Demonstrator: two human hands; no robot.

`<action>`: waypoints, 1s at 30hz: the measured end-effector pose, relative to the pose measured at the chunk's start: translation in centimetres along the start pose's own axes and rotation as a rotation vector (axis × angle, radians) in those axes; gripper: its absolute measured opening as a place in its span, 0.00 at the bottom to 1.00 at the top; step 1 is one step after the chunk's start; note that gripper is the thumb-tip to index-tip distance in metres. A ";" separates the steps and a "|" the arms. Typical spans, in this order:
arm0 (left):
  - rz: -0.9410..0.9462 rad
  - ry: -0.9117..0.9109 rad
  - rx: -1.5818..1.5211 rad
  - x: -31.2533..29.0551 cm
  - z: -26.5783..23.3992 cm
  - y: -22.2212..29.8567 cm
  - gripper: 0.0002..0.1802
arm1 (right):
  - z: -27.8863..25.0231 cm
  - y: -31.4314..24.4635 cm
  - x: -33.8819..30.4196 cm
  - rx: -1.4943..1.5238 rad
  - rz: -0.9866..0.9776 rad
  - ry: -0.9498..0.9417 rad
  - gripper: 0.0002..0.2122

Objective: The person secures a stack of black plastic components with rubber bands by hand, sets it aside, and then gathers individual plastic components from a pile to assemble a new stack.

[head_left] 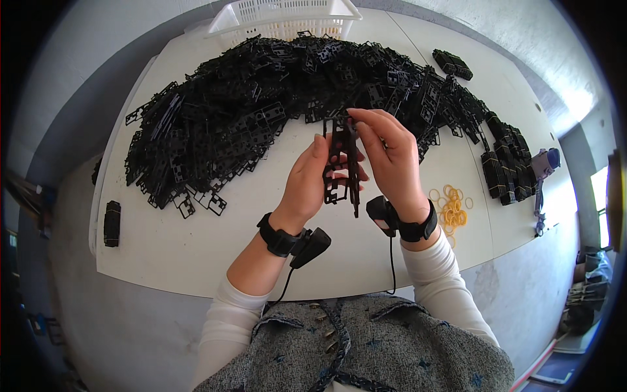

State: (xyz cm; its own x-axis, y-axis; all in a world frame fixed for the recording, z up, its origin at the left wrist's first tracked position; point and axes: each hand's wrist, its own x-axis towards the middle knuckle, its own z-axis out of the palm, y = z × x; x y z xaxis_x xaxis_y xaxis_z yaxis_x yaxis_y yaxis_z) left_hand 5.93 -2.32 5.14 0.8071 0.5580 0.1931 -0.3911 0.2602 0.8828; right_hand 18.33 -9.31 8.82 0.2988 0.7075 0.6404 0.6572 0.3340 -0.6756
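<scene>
Between my hands, above the white table, several black plastic frames [336, 163] with rectangular cut-outs stand upright, lined up as a small stack. My left hand [305, 178] grips the stack from its left side, thumb along the near face and fingers behind. The fingers of my right hand [394, 153] close on its upper right part, the fingertips at the top edge. Beyond my hands a large heap of the same black frames [222, 117] curves across the table.
A white plastic basket [287, 26] stands behind the heap. Yellow rubber bands [452, 212] lie right of my right wrist. Bundled frames sit in a group [506, 163] at the right, with single bundles at the far right [452, 64] and left edge [112, 223]. A purple object [545, 163] is at the right edge.
</scene>
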 end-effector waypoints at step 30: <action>0.127 0.326 -0.127 0.4 -0.1 -0.5 0.27 | 2.9 -0.4 -1.3 -0.129 0.046 -0.045 0.09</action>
State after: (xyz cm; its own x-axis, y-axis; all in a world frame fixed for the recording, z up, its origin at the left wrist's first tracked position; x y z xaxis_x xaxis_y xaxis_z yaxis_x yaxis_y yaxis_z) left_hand 6.38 -2.21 4.76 0.5735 0.8083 0.1330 -0.5474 0.2574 0.7963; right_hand 15.72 -8.52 7.19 0.3008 0.7487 0.5907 0.7278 0.2201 -0.6495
